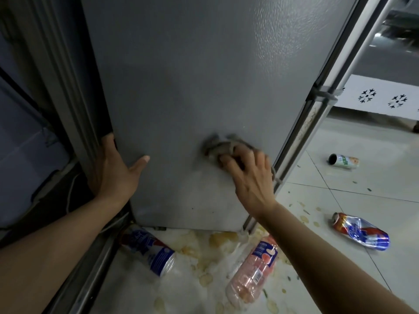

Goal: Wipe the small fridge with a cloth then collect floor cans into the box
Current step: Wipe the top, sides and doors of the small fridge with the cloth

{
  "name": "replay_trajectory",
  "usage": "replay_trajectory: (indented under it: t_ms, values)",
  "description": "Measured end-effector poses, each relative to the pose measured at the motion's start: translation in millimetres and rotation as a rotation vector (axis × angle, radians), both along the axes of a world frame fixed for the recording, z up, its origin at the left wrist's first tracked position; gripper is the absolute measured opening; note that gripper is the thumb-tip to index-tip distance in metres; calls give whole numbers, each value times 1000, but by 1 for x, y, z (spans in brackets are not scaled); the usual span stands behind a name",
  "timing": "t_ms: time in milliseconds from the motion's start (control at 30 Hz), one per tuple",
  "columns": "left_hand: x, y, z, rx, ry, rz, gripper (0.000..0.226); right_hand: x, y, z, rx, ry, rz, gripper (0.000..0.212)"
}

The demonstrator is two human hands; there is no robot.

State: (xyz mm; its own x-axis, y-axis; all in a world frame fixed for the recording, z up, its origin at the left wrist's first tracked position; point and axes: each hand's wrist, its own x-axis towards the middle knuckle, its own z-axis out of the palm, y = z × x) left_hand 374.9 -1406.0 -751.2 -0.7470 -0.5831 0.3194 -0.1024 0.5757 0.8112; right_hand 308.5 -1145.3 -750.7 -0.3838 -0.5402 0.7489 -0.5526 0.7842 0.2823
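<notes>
The small grey fridge (192,75) fills the middle of the view, seen from its side. My right hand (251,177) presses a crumpled grey cloth (221,147) against its lower panel; the cloth is blurred. My left hand (115,171) grips the fridge's left rear edge, thumb spread on the panel. On the tiled floor lie a blue-and-white can (149,252) under the fridge's front, a crushed red-and-blue can (360,231) at the right, and a green-and-white can (343,161) farther right.
A pink plastic bottle (254,270) lies among spilled chips and liquid (210,245) below the fridge. A dark cabinet and metal frame (34,132) stand close on the left. A white patterned panel (383,98) borders the floor at the back right.
</notes>
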Motion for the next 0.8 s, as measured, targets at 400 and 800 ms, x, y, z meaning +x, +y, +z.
replay_trajectory:
  t_ms: [400, 800]
  values:
    - [-1, -5, -1, -3, 31, -50, 70, 7, -41, -70, 430, -62, 174, 42]
    - [3, -25, -18, -81, 1, -92, 35, 2, -95, -37, 173, 119, 225, 41]
